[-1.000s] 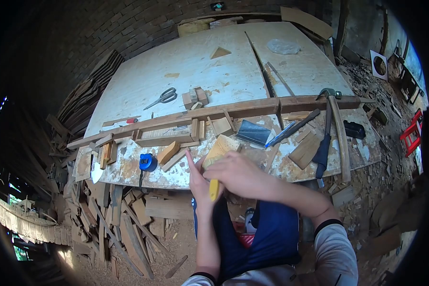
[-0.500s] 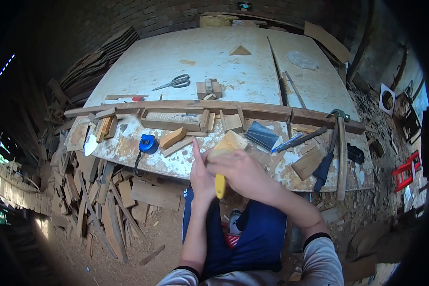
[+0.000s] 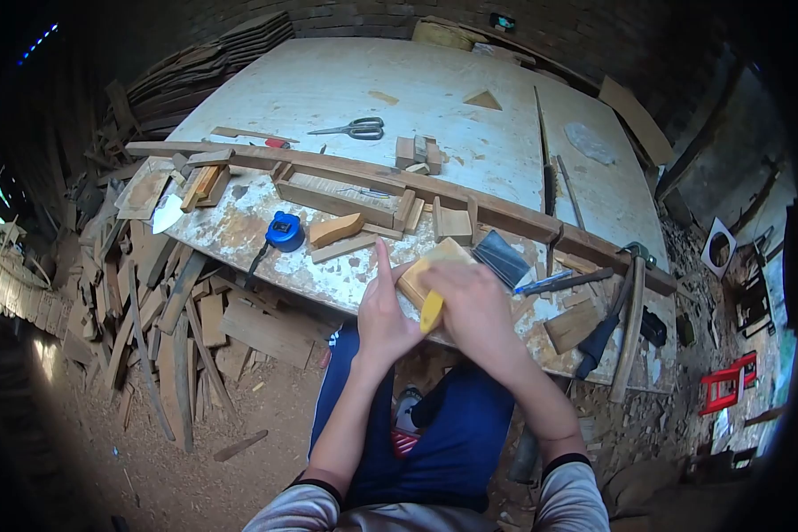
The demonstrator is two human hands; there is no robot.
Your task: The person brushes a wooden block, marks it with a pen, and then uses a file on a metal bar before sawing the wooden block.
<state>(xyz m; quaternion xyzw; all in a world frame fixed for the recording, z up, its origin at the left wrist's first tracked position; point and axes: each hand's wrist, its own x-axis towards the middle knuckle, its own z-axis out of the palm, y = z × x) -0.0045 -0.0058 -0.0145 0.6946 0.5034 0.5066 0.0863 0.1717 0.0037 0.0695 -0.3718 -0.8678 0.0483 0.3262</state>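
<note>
Left hand (image 3: 384, 326), thumb raised, cradles wood block (image 3: 411, 278) by bench's (image 3: 244, 217) near edge. Right hand (image 3: 472, 306), curled round yellow handle (image 3: 431, 312), has slid toward block's far end, baring near side; stroke seems mid-pass. Tool's head hidden. Beyond: scissors (image 3: 365, 129).

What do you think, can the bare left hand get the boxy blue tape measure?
Probably yes: the boxy blue tape measure sits uncovered on the paint-blotched table, but the bare left hand seems busy at the light-brown wooden block.
</note>
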